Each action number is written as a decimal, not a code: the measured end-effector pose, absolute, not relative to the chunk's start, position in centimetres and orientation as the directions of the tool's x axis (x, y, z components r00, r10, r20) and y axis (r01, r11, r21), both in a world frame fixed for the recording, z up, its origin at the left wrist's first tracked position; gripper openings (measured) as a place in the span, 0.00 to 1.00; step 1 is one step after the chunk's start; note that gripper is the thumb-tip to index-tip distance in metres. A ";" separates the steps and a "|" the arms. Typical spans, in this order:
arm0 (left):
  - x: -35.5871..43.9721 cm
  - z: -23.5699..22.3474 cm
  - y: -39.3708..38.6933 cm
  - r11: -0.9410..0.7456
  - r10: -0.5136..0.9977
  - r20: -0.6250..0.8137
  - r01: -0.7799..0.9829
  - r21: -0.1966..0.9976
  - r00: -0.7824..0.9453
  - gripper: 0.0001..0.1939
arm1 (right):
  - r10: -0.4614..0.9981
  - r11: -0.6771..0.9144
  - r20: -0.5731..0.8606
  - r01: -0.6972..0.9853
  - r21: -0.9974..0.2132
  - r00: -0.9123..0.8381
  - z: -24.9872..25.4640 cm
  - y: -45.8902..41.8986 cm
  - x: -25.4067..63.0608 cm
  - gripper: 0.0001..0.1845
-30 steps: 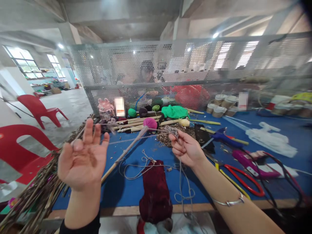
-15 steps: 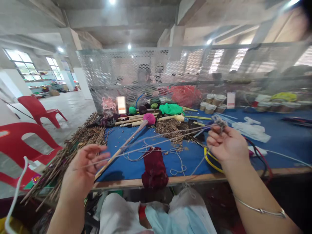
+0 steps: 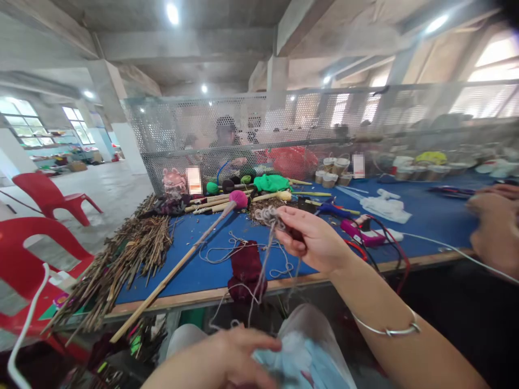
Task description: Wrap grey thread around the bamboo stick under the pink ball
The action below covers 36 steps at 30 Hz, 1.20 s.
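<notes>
My right hand (image 3: 312,236) is raised above the blue-covered table, its fingers pinching a small tangled bundle of grey yarn (image 3: 267,216). Loose strands trail from the bundle toward my lap. Low in the view, over my lap, my left hand (image 3: 239,356) is somewhat blurred, with its fingers stretched apart and nothing seen in them. A dark red cloth (image 3: 248,270) drapes over the table's front edge behind the strands. More of the yarn lies in loops on the table. Left of it rests a long wooden stick with a magenta wrapped head (image 3: 238,200).
Dry twigs (image 3: 138,254) are heaped at the table's left. Green cloth (image 3: 271,182), paper cups (image 3: 330,173) and a purple device with cables (image 3: 360,232) lie farther back and right. A perforated metal screen (image 3: 243,124) stands behind. Another person's hand (image 3: 494,227) is at far right.
My right hand has moved left with the yarn bundle. The left hand has dropped from beside the stick to my lap, and the strands stretched between the hands now hang loose.
</notes>
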<state>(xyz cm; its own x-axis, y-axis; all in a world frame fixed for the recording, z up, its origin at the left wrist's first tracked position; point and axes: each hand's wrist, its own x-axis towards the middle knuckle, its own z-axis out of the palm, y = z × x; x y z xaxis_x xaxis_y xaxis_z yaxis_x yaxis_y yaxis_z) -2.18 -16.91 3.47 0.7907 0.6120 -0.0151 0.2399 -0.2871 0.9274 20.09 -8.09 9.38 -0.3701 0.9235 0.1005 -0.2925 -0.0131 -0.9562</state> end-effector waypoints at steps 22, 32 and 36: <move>0.5 5.7 -11.2 -0.523 0.844 0.535 0.249 0.815 0.022 0.06 | 0.921 0.010 0.058 -0.126 -0.992 -0.385 7.8 -8.6 16.1 0.13; -0.2 4.8 -10.9 -0.286 0.958 0.275 -0.246 0.926 -0.076 0.04 | 0.905 0.120 0.134 -0.060 -0.991 -0.403 7.2 -8.1 17.7 0.16; -0.7 4.6 -10.8 -0.284 0.958 0.238 -0.416 0.864 -0.159 0.05 | 0.924 0.210 0.186 0.034 -0.977 -0.335 7.0 -8.1 19.5 0.13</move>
<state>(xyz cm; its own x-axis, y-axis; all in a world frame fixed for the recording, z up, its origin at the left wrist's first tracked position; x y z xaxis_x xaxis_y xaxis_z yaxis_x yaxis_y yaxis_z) -0.66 -10.75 4.55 -0.1593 0.9581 0.2380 -0.4162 -0.2838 0.8639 19.46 -8.06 7.04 -0.3352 0.9235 0.1865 0.0341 0.2097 -0.9772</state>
